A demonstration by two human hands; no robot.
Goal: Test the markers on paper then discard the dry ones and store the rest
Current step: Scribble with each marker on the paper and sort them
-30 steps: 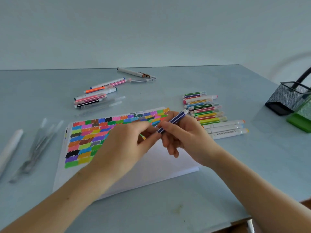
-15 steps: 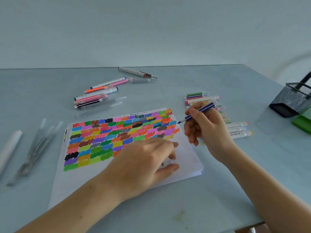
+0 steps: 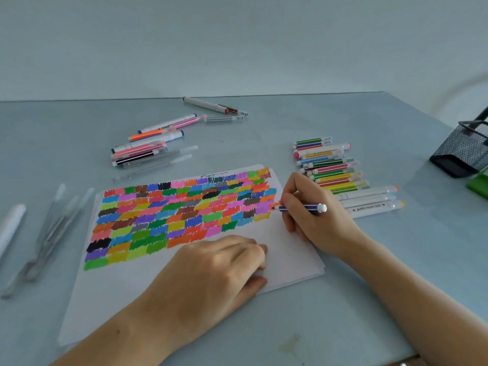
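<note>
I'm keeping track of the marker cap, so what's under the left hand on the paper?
The left hand rests on the paper, fingers curled down. Only white paper shows around it. Whatever lies beneath the palm and fingers, perhaps the cap, is covered.

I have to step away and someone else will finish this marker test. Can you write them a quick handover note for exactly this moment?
Right hand: grips the blue striped marker, tip at the right edge of the colour patches.
Left hand: fingers curled, resting on the white paper sheet; whether it holds the cap cannot be seen.
Done: many swatches already fill the paper.
Row of striped and white markers lies right of the paper; a second group of pens lies beyond it.
Left: judge this stroke, cap the marker, sort it; the black mesh holder stands far right.
</note>
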